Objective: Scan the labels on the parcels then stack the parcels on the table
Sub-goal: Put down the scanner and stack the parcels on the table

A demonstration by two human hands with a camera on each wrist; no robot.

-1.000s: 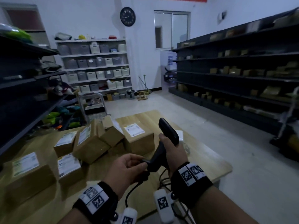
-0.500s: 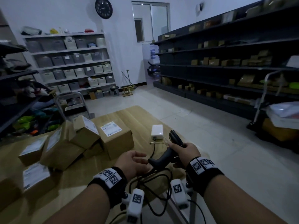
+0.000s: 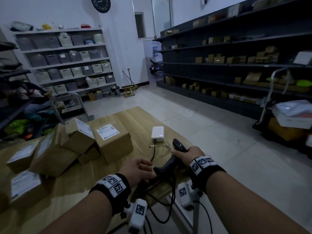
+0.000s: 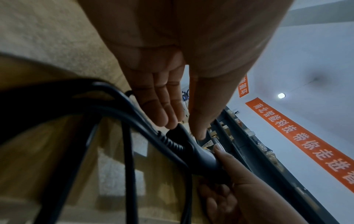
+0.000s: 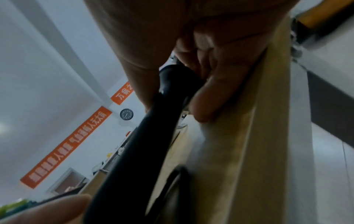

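Observation:
Several brown cardboard parcels with white labels lie in a loose heap on the left of the wooden table [image 3: 145,119]: a large one [image 3: 114,146], a tilted one [image 3: 79,135] leaning on it, and others [image 3: 25,186] nearer me. My right hand [image 3: 189,154] grips the black barcode scanner [image 3: 177,146] low over the table's right edge. In the right wrist view its fingers [image 5: 206,97] curl round the scanner handle [image 5: 168,91]. My left hand [image 3: 140,166] is open with straight fingers [image 4: 164,109] beside the handle's butt [image 4: 180,133], holding nothing.
A small white box [image 3: 157,134] with a thin cable lies on the table beyond the scanner. Black cable loops [image 3: 157,191] hang over the near edge. A metal cart [image 3: 67,105] stands behind the table; dark shelving [image 3: 236,65] and a loaded trolley [image 3: 293,115] are on the right.
My right hand has brought the scanner down from upright to low at the table's right edge. My left hand let go of its base and opened. The view swung right.

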